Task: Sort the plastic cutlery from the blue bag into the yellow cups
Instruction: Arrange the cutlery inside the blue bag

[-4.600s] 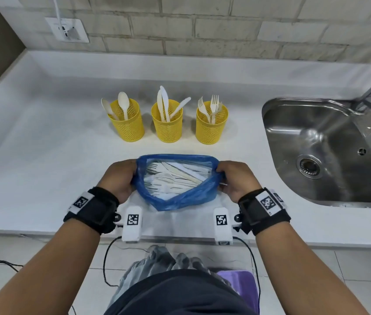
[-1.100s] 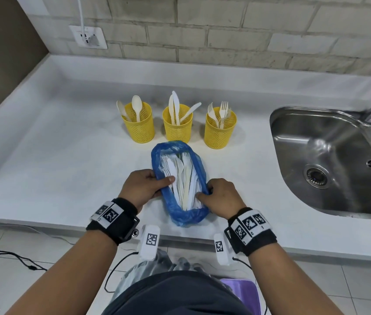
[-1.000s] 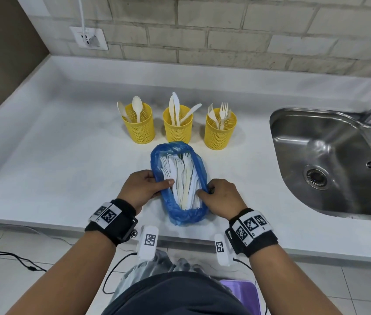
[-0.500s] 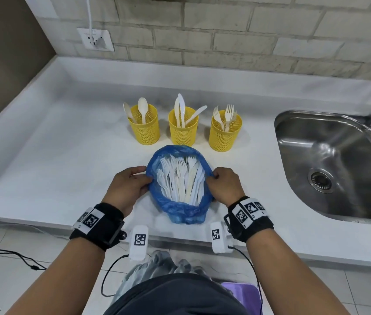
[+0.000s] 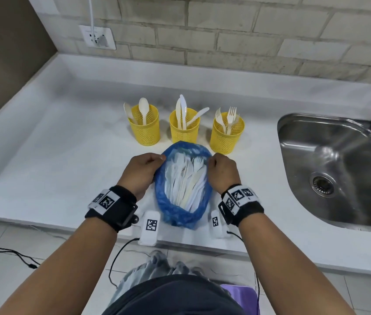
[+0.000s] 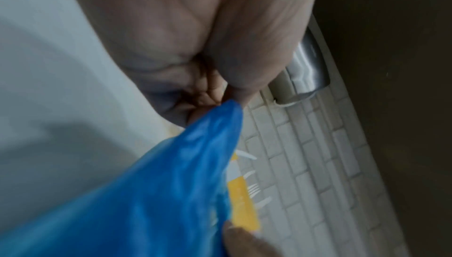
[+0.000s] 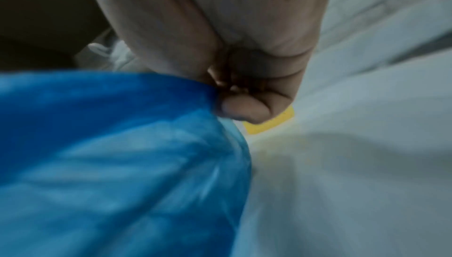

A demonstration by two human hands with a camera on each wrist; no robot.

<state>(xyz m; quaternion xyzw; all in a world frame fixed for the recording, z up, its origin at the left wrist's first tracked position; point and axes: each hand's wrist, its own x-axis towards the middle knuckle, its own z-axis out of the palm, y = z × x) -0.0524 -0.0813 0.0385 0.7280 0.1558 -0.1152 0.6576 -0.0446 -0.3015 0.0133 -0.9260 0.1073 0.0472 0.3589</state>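
A blue plastic bag (image 5: 180, 214) full of white plastic cutlery (image 5: 184, 178) lies on the white counter, its mouth toward the cups. My left hand (image 5: 144, 170) pinches the left side of the bag's rim (image 6: 220, 118). My right hand (image 5: 219, 172) pinches the right side of the blue bag (image 7: 171, 97), and the mouth is spread wide. Behind the bag stand three yellow mesh cups: the left cup (image 5: 144, 129) holds spoons, the middle cup (image 5: 183, 128) holds knives, the right cup (image 5: 226, 135) holds forks.
A steel sink (image 5: 339, 169) is sunk into the counter at the right, with a tap at the far right edge. A brick wall with a socket (image 5: 97, 37) runs along the back. The counter's front edge (image 5: 43, 221) is near my wrists.
Both hands slid along the bag's rim toward the cups and pulled the mouth wider. The bag, earlier narrow, now gapes open with the cutlery exposed.
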